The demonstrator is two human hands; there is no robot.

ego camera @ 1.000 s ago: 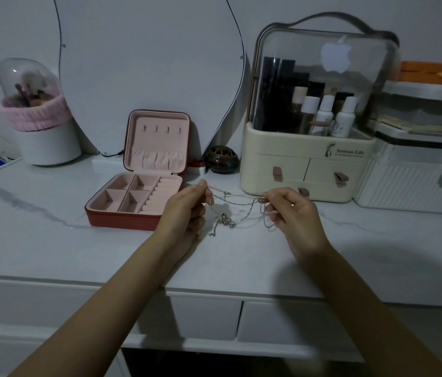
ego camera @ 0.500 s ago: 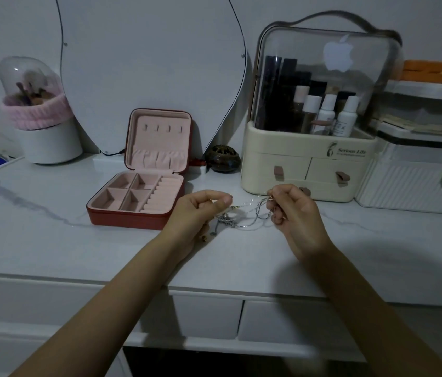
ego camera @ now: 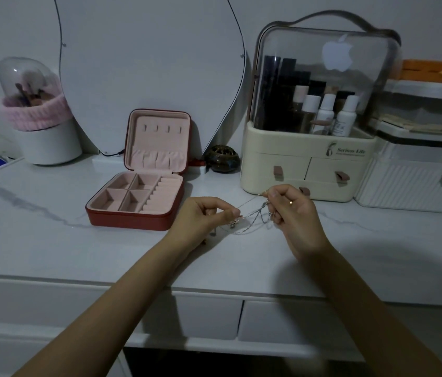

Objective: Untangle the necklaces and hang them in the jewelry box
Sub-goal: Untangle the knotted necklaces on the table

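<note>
While the chains are still knotted together, I am in the untangling step and nothing hangs in the box yet. My left hand [ego camera: 206,216] pinches one strand of the necklaces [ego camera: 252,217] between thumb and fingertips, and my right hand [ego camera: 293,210] pinches another part near its curled fingers, so the tangle is stretched between them just above the surface [ego camera: 51,246], a little in from its front edge. Thin loops sag below the taut strand, and a small cluster, perhaps pendants or the knot itself, sits close to my left fingertips; I cannot tell how many chains there are. The jewelry box [ego camera: 143,186] stands open toward the back of the surface, left of my hands, its lid upright with a row of hooks bare. Next, I judge, I need to ease the strands apart gently, find which loop crosses which, and avoid pulling hard, since that would tighten the knot.
</note>
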